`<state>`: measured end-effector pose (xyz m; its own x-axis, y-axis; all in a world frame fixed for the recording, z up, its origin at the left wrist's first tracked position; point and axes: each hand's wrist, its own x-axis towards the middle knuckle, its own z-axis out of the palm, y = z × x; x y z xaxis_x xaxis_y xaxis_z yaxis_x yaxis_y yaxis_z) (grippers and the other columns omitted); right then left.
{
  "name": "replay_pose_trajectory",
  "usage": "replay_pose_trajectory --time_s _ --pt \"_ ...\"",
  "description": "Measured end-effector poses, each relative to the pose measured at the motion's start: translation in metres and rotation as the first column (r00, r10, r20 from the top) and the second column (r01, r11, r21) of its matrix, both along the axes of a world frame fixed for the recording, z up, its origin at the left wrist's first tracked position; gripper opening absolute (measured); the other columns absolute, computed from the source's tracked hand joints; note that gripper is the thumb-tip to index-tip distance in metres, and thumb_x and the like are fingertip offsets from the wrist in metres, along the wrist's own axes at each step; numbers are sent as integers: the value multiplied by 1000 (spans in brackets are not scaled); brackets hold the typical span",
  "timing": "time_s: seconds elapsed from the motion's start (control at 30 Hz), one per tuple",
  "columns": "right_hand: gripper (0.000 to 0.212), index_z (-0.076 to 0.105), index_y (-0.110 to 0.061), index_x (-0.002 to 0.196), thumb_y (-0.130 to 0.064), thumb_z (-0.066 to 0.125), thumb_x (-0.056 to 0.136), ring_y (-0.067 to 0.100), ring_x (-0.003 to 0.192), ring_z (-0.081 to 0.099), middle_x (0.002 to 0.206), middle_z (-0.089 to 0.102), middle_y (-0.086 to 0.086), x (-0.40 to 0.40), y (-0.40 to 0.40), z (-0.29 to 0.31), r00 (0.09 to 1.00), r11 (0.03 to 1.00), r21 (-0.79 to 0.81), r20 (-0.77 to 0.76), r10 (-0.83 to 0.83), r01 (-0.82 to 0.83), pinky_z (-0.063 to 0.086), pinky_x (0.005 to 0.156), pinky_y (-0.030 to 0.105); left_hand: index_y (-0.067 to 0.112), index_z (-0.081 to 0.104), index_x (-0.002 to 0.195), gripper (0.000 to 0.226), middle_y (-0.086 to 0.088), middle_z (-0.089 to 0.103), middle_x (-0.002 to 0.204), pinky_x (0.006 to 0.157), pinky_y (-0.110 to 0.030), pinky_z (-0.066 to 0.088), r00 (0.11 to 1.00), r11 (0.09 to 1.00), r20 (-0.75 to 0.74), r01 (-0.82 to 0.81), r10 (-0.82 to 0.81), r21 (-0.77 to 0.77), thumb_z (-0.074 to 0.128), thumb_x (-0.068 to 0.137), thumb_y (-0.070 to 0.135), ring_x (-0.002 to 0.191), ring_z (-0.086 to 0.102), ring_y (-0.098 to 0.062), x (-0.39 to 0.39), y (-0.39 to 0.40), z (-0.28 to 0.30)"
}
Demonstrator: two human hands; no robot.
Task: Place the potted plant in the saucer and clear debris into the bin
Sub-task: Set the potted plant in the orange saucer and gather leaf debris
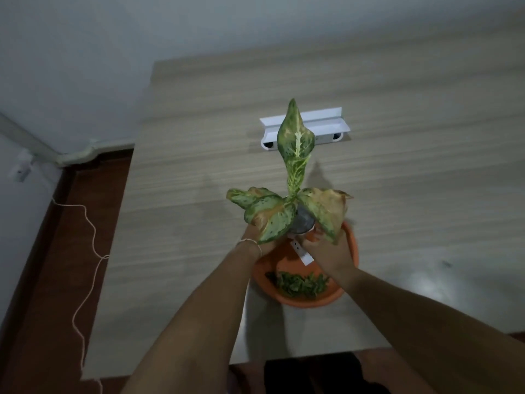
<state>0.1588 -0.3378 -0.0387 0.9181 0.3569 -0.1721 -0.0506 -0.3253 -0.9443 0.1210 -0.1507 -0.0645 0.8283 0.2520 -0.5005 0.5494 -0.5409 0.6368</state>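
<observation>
Broad pale wood-grain table (397, 166), running away toward a grey wall. On its near half, a wide orange saucer (353, 245), shallow, rim clear on the right and near sides. Above the saucer's far portion, the potted plant (295, 155): small grey pot low among mottled green leaves, long axis upright, tallest leaf leaning away toward a white holder (326, 120) farther back on the table. Pot's underside hidden, so resting or hanging above the saucer floor cannot be told.

Two bare forearms reaching in from below. Left hand (260, 241) wrapped on the pot's left side, mostly under a leaf; right hand (326, 254) closed on the right side, fingers curled inward. Both clamped on the pot, equally near, one to each flank.

Straight beneath and nearer the body: loose green debris (301, 284) lying inside the saucer's near portion, just short of the hands. A white tag (301, 251) sticking down between the wrists.

Likely turn of the move: straight down, keeping clear of the leaf scraps. No bin in view.
</observation>
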Motion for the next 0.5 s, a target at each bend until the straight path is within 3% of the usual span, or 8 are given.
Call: replay_pose_trajectory --time_s 0.03,0.1,0.2,0.27,0.33,0.43,0.5 --pt "31 66 -35 94 -29 86 71 -4 90 67 92 71 -18 1 1 1 1000 998 -60 14 22 -21 54 80 18 21 47 138 63 1 51 137 110 -31 39 999 999 10 39 -39 12 65 82 40 130 46 -17 1 1 -1" --pt "40 66 -31 107 -37 85 72 1 96 63 95 63 -19 2 1 2 997 974 -215 9 77 -74 47 80 18 22 47 137 65 -6 51 138 107 -34 39 996 995 16 83 -84 51 60 78 49 128 47 -25 1 2 -4" --pt "55 57 -28 121 -36 84 73 -11 97 57 104 58 -25 -4 -9 -2 987 979 -186 125 105 -81 41 80 6 22 60 112 33 -9 61 112 86 -33 45 997 984 42 63 -71 167 63 83 37 110 57 -29 -9 -5 12" --pt "52 56 -30 120 -32 82 75 -6 103 58 108 58 -23 -10 -18 -10 970 966 -211 162 182 -146 42 84 7 21 59 101 25 -8 61 105 84 -33 47 982 971 57 167 -179 169 66 80 33 104 58 -31 -19 -12 22" --pt "46 59 -26 116 -41 75 75 12 107 60 111 60 -11 -14 -22 -17 900 827 -444 96 426 -344 46 87 22 19 56 113 46 -9 61 114 87 -35 50 954 941 6 294 -299 170 74 71 29 106 58 -30 -30 -15 28" --pt "54 57 -21 125 -44 68 77 24 116 52 122 55 6 -18 -16 -25 679 468 -683 -56 732 -561 44 99 37 10 49 126 65 -17 58 124 87 -36 49 853 790 -223 521 -472 324 76 71 31 110 58 -34 -38 -23 28" --pt "52 59 -19 123 -42 66 77 29 111 54 119 56 10 -23 -5 -24 603 390 -721 -49 796 -573 47 96 40 14 53 123 61 -17 58 122 87 -37 49 810 738 -264 586 -523 334 76 71 36 109 57 -33 -39 -28 28"
